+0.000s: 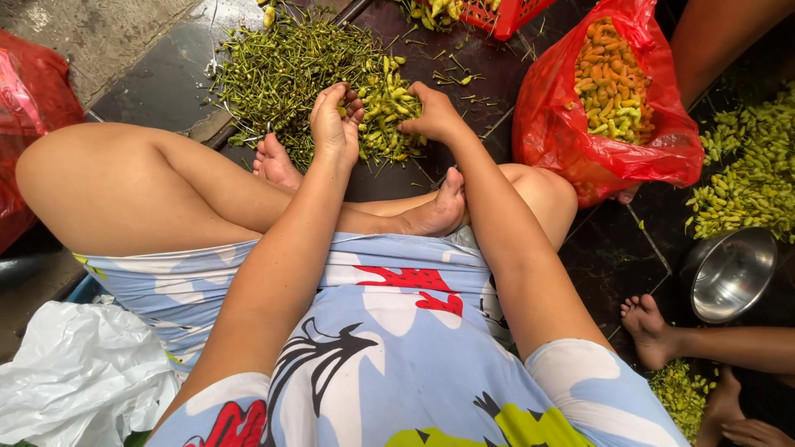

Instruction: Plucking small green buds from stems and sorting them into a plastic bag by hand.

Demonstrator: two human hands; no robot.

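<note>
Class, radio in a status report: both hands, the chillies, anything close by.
Left hand closed on chillies. Right hand gripping chillies in the pile. Stem heap beside it; own feet close by; red bag at right.

Dark glossy tiled floor [604, 257] with pale grout lines, wet-looking at top left beside a rough grey concrete strip [91, 33]. Red plastic bag [613, 157] open at right, another red bag [25, 99] at far left edge, red crate [497, 12] at top, crumpled white plastic sheet [74, 372] bottom left. Steel bowl [733, 273] at right, tilted, shiny inside; soft even daylight, no hard shadows.
</note>
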